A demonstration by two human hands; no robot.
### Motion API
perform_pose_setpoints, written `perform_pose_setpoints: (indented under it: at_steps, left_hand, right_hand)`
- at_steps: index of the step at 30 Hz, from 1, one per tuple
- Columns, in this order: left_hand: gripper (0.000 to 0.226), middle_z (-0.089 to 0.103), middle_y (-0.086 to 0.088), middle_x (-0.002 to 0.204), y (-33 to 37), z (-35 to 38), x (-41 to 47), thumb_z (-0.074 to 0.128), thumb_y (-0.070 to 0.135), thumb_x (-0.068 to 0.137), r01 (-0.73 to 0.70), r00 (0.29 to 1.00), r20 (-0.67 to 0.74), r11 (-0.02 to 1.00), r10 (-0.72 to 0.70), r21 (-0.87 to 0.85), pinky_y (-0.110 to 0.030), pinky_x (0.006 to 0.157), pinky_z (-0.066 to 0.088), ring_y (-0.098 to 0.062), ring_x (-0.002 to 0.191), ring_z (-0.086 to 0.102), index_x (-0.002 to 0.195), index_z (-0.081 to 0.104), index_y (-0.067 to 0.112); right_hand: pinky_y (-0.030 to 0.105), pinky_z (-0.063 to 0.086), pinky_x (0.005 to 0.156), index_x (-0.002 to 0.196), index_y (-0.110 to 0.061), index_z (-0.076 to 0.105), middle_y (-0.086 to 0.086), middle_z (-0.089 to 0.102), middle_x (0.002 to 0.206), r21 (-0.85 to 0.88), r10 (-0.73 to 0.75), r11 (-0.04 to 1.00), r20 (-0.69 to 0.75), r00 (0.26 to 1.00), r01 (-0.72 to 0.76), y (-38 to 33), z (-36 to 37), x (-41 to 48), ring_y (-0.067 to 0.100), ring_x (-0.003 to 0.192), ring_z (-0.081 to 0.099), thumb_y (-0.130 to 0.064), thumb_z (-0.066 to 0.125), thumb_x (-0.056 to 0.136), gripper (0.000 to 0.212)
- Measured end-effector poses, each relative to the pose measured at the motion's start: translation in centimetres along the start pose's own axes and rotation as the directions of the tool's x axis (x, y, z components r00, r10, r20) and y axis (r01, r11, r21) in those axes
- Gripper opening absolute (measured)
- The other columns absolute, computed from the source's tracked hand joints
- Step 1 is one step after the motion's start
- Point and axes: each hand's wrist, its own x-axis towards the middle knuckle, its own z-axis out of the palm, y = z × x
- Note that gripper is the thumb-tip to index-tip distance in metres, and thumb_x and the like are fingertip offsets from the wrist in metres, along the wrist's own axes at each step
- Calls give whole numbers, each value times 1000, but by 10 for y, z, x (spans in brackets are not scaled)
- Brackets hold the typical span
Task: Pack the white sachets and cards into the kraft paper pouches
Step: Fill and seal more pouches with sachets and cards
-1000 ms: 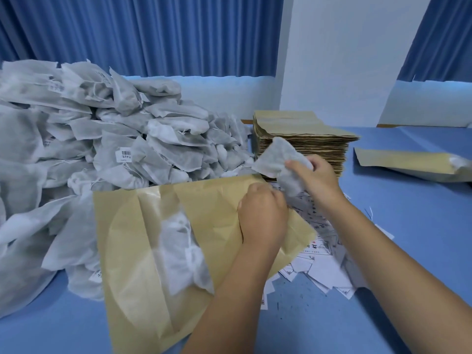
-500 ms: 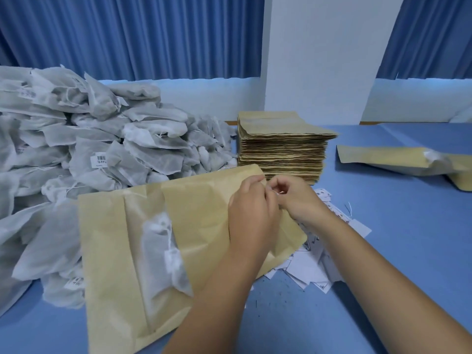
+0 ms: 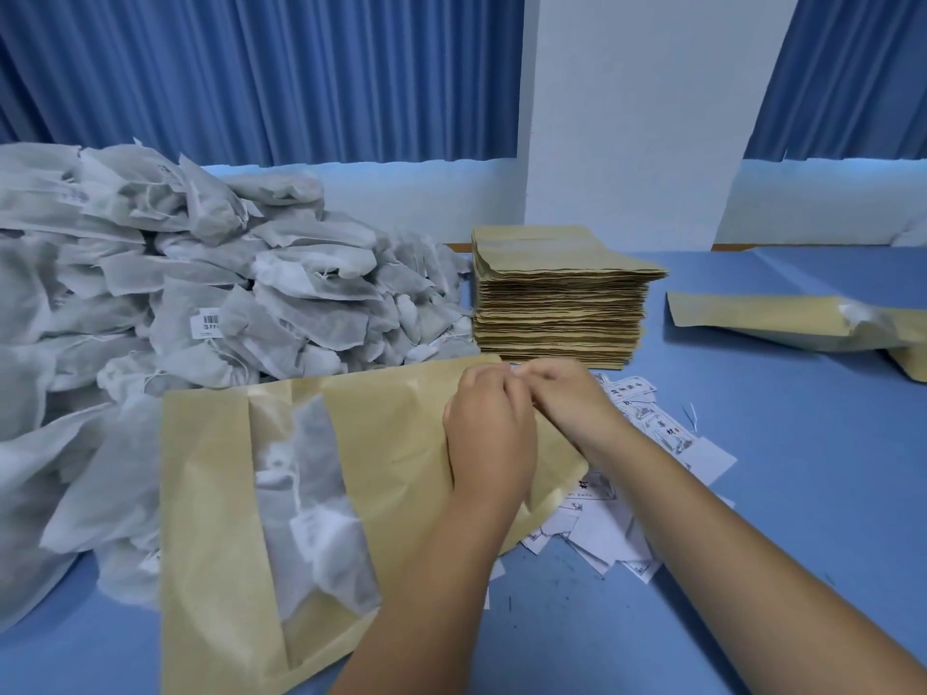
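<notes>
Two grips closed: your left hand (image 3: 489,436) and right hand (image 3: 574,406) pinch the kraft pouch (image 3: 401,443) at its top edge. Pouch lies on desk (image 3: 782,519), sachet (image 3: 308,519) inside, cards (image 3: 607,536) just beside.

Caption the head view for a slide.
Left hand and right hand pinch the top edge of a windowed kraft pouch holding white sachets, beside the sachet pile, pouch stack and loose cards.
</notes>
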Motion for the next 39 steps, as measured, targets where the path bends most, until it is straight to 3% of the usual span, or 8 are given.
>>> perform_pose_setpoints:
  at_steps: [4, 12, 17, 20, 25, 29, 33, 39]
  left_hand:
    - [29, 57, -4, 91, -6, 3, 4, 37, 15, 97, 52, 999, 5, 997, -52, 55, -36, 73, 40, -23, 87, 54, 72, 50, 10]
    - [28, 57, -13, 95, -7, 3, 8, 38, 17, 98, 56, 998, 36, 993, -60, 100, -41, 72, 40, -32, 83, 56, 85, 58, 3]
    - [22, 58, -13, 103, -7, -1, 7, 40, 16, 97, 73, 994, 78, 995, -78, 66, -45, 81, 45, -34, 90, 57, 95, 60, 6]
    - [20, 57, -13, 106, -8, -2, 6, 45, 12, 93, 34, 992, 115, 995, -45, 94, -44, 81, 44, -35, 91, 57, 101, 63, 7]
    - [23, 58, -15, 107, -6, 0, 5, 45, 9, 92, -3, 990, 140, 988, -19, 154, -40, 81, 41, -34, 93, 56, 102, 65, 5]
    - [22, 58, -14, 107, -4, 2, 4, 43, 11, 95, -15, 995, 95, 989, 1, 149, -39, 82, 37, -34, 92, 56, 97, 63, 4]
    - [25, 56, -11, 101, -4, 2, 2, 39, 14, 98, -30, 999, 42, 990, 24, 137, -37, 79, 36, -32, 87, 55, 85, 58, 5]
    - [30, 54, -1, 93, -4, 4, 1, 39, 12, 97, 4, 1000, 9, 1000, -4, 3, -39, 84, 42, -20, 85, 51, 67, 43, 13]
  right_hand:
    - [29, 51, 73, 82, -13, 73, -4, 69, 80, -55, -154, 988, -259, 953, 145, -18, 5, 19, 18, 79, 65, 0, 47, 92, 31]
    - [30, 43, 100, 126, -9, 64, 10, 61, 131, -767, -121, 589, 227, 966, 254, -51, 43, 88, 25, 121, 55, -4, 52, 91, 37]
    - [32, 50, 89, 120, -3, 63, 15, 64, 118, -923, 28, 316, 239, 971, 218, -59, 58, 99, 30, 109, 60, -12, 57, 90, 32]
    - [28, 44, 59, 79, -7, 59, 8, 56, 81, -938, 26, 291, 207, 978, 190, -61, 61, 98, 28, 89, 56, -11, 61, 86, 8]
    - [32, 46, 72, 110, -12, 65, 6, 63, 109, -876, -242, 447, 77, 967, 182, -48, 54, 95, 29, 102, 60, -19, 65, 84, 27]
    - [27, 32, 63, 89, -16, 63, -1, 53, 88, -634, -430, 727, -120, 895, 264, -48, 39, 85, 17, 82, 53, -31, 76, 76, 23]
    - [14, 31, 53, 72, -21, 47, -7, 46, 73, -237, -269, 949, -267, 925, 208, -42, 20, 68, 7, 62, 40, -30, 80, 76, 34]
    - [39, 54, 71, 113, -17, 55, 3, 67, 99, -19, -87, 996, -302, 949, 86, -16, -25, 24, 20, 88, 65, -33, 78, 79, 44]
